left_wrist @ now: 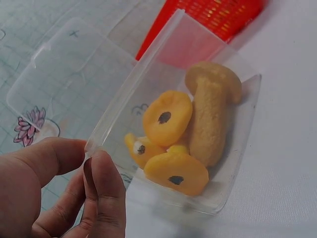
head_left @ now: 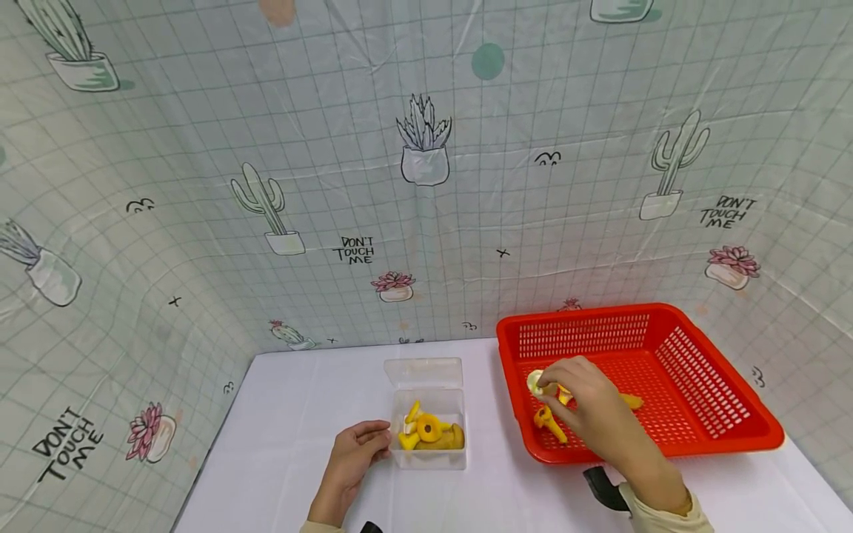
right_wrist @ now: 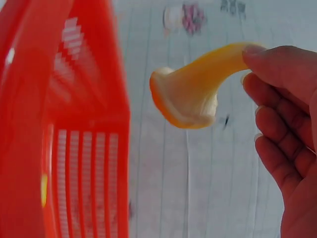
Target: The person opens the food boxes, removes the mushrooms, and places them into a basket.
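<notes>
My left hand (head_left: 353,455) pinches the left edge of a clear plastic box (head_left: 432,460) between thumb and fingers. The box's hinged lid (head_left: 423,372) stands open at the back. Inside lie several yellow toy mushrooms (left_wrist: 167,119) with dark spots, beside a thicker tan mushroom (left_wrist: 210,119). Over the left part of a red basket (head_left: 723,438), my right hand (head_left: 589,403) holds a yellow mushroom with a pale underside (right_wrist: 198,84). Thumb and fingertips grip its stem end, and the flared cap points away from the hand.
In the basket lie another orange-yellow mushroom (head_left: 549,424) near the left wall and a yellow piece (head_left: 631,401) partly behind my right wrist. The white table (head_left: 266,429) meets a patterned cloth backdrop (head_left: 333,185) behind and at both sides.
</notes>
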Action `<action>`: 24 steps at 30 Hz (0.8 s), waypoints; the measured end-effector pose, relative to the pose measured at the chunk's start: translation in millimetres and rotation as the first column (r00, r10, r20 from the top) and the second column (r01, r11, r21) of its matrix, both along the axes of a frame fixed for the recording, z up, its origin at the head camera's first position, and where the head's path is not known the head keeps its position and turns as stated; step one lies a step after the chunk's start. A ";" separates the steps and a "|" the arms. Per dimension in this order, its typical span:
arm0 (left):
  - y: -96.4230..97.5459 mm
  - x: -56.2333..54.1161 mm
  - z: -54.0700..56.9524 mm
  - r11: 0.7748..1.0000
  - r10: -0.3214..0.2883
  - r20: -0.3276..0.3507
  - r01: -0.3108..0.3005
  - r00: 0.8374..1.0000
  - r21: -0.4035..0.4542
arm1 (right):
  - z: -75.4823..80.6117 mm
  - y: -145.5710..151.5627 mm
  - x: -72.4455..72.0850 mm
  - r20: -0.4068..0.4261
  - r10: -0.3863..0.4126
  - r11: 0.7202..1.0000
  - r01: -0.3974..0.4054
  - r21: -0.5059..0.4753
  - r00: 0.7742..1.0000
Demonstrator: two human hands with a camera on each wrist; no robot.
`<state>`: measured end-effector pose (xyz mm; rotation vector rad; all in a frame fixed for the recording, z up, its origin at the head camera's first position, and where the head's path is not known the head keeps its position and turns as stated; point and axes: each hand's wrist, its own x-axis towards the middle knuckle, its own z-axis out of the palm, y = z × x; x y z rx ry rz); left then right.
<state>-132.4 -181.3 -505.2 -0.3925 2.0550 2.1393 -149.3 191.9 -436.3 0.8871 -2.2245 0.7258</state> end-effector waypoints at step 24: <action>2.3 4.6 3.9 1.000 -0.002 0.002 0.002 1.000 -0.027 | -13.4 -50.5 3.4 -0.001 0.043 0.989 -0.042 0.141 0.999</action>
